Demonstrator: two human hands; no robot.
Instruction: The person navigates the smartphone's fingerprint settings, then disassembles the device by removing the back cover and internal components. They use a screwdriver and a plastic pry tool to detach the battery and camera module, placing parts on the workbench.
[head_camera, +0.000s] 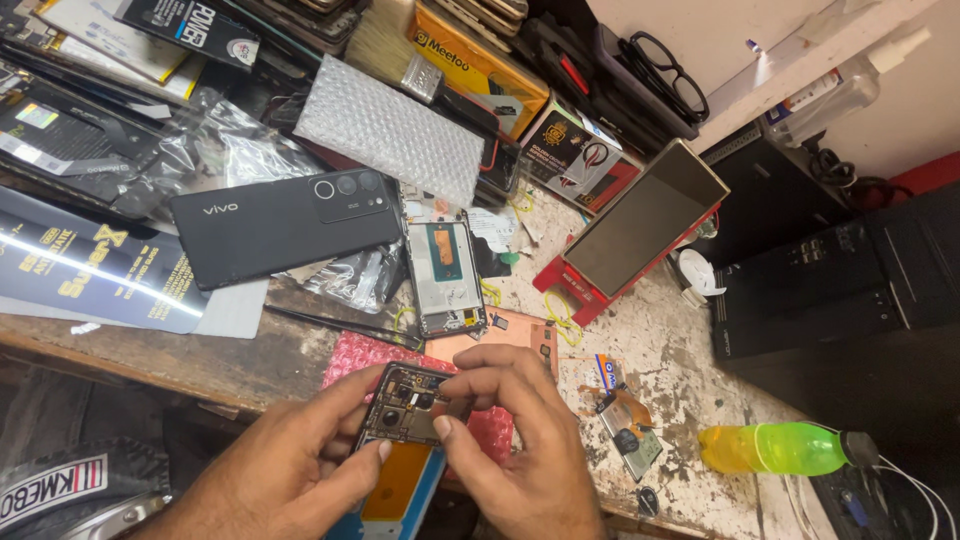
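Opened phone (405, 405) at the worktop's (680, 350) near edge, my left hand (290, 460) pinching its side; right hand (510, 420) fingertips pressed together on a small part at its top. Mid-disassembly probably, next move needs a gentle lift

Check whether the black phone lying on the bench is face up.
No, the black phone lies face down, its back cover and camera lenses showing.

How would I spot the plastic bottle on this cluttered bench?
Start at the worn workbench and follow it to its near right end, right of the right hand. There the bottle lies on its side: bright yellow-green with a dark cap, the only drink container among phone parts.
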